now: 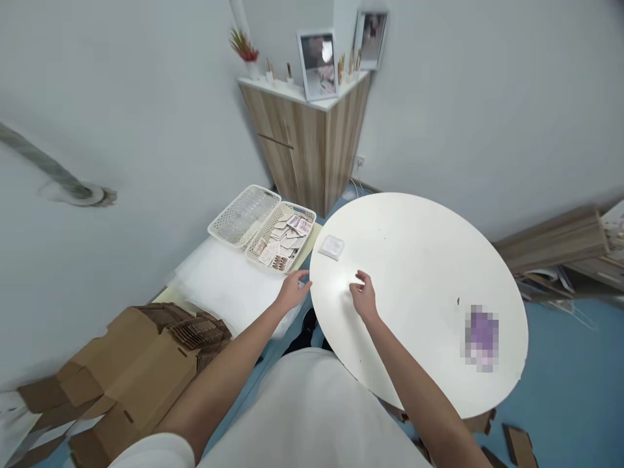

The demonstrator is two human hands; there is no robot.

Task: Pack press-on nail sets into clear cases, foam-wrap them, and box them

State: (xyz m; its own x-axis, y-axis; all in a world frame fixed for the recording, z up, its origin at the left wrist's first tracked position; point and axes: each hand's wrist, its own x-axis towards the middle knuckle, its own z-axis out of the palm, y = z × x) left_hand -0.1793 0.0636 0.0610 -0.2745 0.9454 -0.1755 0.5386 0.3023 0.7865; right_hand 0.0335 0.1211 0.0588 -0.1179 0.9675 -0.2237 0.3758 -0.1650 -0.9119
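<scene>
My left hand [292, 290] is at the left edge of the round white table [419, 260], beside the basket of cards. Its fingers and thumb are apart, and nothing shows between them. Over the table's left part is my right hand [364, 298], its fingers loosely bent with a small gap at the thumb and no object visible in it. A small stack of clear, whitish flat pieces [332, 247] lies on the table just beyond both hands, touched by neither. Toward the table's right side is a purple item [482, 335], blurred by blocks so its kind is hidden.
Left of the table, one white basket [294, 214] holds many printed cards [287, 237]; another basket [244, 214] holds clear pieces. White sheeting [229, 279] and flattened brown cardboard boxes [146, 357] lie nearer. A wooden corner cabinet [312, 149] stands behind.
</scene>
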